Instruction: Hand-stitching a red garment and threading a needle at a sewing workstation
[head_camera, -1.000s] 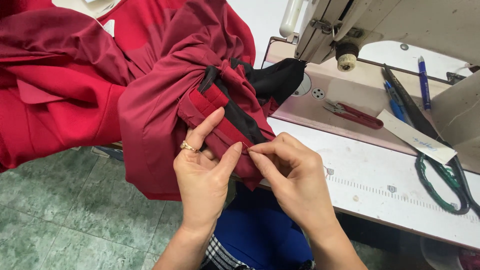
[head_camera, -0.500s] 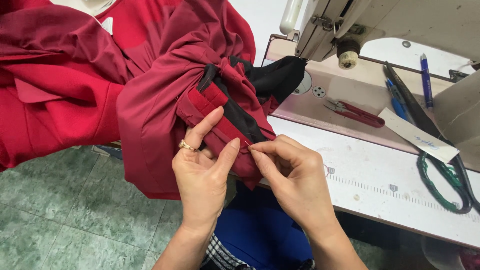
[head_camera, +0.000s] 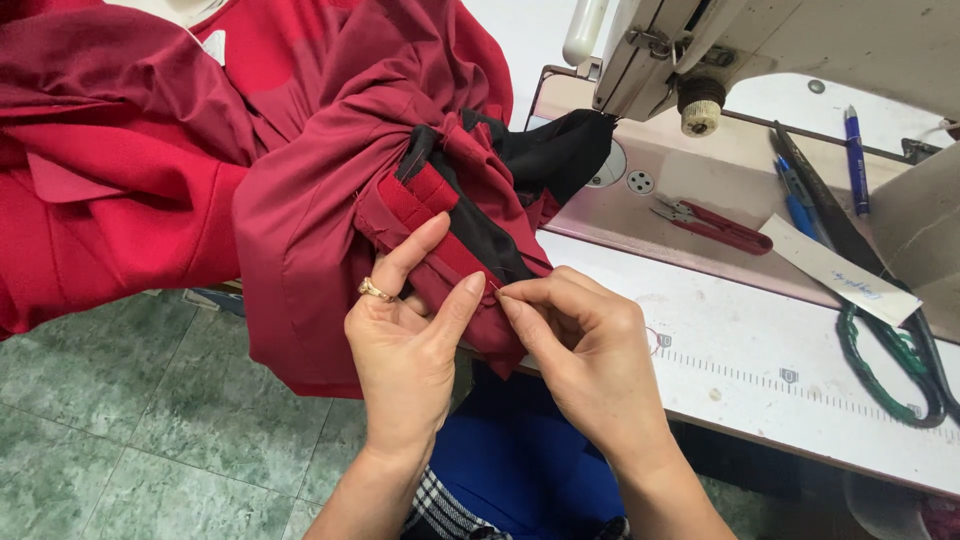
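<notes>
A bunched garment of dark red woven cloth with a black lining strip (head_camera: 400, 200) is held up in front of the body, off the edge of the white sewing table (head_camera: 780, 400). The left hand (head_camera: 405, 345), a gold ring on one finger, is closed on a folded red edge of the cloth, forefinger stretched along the fold and thumb pressed against it from below. The right hand (head_camera: 590, 350) meets it from the right, thumb and forefinger pinched together on the same fold, so that the fingertips of the two hands are touching over a single spot of the seam.

Judged from how the cloth lies, the work is at a hand stage: the fold is being pinched or picked at, not stitched. The far end of the black lining reaches up and to the right of the hands to the needle area of the cream-coloured sewing machine (head_camera: 760, 50), but whether it lies under the presser foot cannot be told. Most of the garment hangs loose to the left of the hands, above the green tiled floor (head_camera: 120, 430).

To the right of the right hand, untouched, lie red-handled thread snips (head_camera: 715, 225), a white paper slip (head_camera: 835, 270), blue pens (head_camera: 855, 160) and green-handled black scissors (head_camera: 885, 350). No tool is held, so any cutting or machine stitching of this fold appears yet to be done.
</notes>
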